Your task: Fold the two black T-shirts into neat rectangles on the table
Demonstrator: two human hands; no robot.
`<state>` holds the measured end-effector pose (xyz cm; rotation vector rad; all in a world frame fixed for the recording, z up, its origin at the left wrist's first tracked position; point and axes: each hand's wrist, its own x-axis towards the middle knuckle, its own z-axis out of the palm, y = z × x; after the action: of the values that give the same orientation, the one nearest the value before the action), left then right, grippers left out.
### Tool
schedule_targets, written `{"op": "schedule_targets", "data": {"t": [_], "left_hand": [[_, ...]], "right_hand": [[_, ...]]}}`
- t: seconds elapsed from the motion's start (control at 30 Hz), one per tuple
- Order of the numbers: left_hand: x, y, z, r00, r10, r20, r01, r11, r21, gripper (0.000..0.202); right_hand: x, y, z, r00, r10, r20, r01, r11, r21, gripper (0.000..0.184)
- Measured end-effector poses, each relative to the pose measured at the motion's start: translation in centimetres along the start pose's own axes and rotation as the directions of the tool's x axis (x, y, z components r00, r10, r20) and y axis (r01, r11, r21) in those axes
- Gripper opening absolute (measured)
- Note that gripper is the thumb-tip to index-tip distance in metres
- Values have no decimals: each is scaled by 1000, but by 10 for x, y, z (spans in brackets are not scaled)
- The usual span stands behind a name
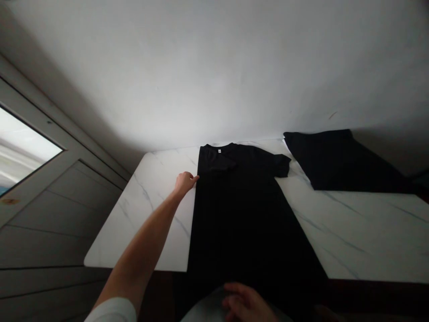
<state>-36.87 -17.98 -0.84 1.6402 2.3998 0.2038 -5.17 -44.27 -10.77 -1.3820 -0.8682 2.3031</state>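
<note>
A black T-shirt (237, 214) lies spread on the white marbled table, its collar towards the wall and a small white label at the neck. Its left side is folded inward, with that sleeve lying across the chest. My left hand (185, 182) is closed at the folded left edge, below the shoulder, with its fingertips pinching the cloth. The right sleeve points outward. Low in the view, my right hand (246, 304) hovers near my body over the shirt's lower part, fingers loosely bent and apart, with nothing seen in them. The shirt's hem is lost in shadow.
Another dark folded cloth (338, 163) lies at the back right of the table (355, 232). A pale wall (214, 71) rises behind the table. To the left stands a panelled door (60, 205) with a window pane.
</note>
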Motion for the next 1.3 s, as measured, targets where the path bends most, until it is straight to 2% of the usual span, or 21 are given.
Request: {"op": "schedule_targets", "data": {"t": [0.07,0.13,0.2,0.3,0.37,0.47,0.63,0.8,0.87,0.97,1.07,1.17,1.23,1.3], "left_hand": [[-1,4,2,999,-20,37,20,1000,-2,43],[-1,9,4,997,-42,66,42,999,-7,45],[-1,13,6,994,-66,83,67,998,-11,45],[0,16,8,991,-92,99,95,995,-18,47],[0,16,8,990,-98,106,101,995,-26,47],[-1,15,9,989,-99,110,104,994,-40,46],[-1,13,11,990,-91,109,98,994,-56,44],[2,13,12,989,-97,108,103,993,-56,44],[3,12,12,989,-98,107,104,993,-55,43],[5,10,14,989,-91,113,98,994,-58,39],[8,7,17,988,-81,129,90,993,-69,32],[12,5,17,987,-70,147,83,993,-88,27],[13,5,15,985,-63,158,80,992,-102,27],[13,5,13,984,-58,169,79,990,-119,28]], "right_hand": [[4,11,7,993,65,-99,-56,995,87,82],[7,15,20,981,65,-180,-37,987,156,85],[8,15,36,984,19,-178,13,984,178,75],[8,15,54,993,-27,-114,47,983,178,62],[12,16,60,983,-36,-182,75,975,209,65],[20,21,62,951,-62,-302,144,956,255,72],[26,35,59,929,-41,-367,125,970,209,56],[31,46,56,867,-18,-498,164,954,251,66],[32,44,55,868,-59,-493,188,958,216,63],[27,35,56,854,-185,-486,241,969,55,50],[19,25,60,856,-340,-390,346,936,-58,44],[17,24,69,890,-360,-280,403,908,114,45],[22,28,76,916,-307,-258,373,889,265,63],[28,35,83,942,-221,-252,301,890,344,78]]}}
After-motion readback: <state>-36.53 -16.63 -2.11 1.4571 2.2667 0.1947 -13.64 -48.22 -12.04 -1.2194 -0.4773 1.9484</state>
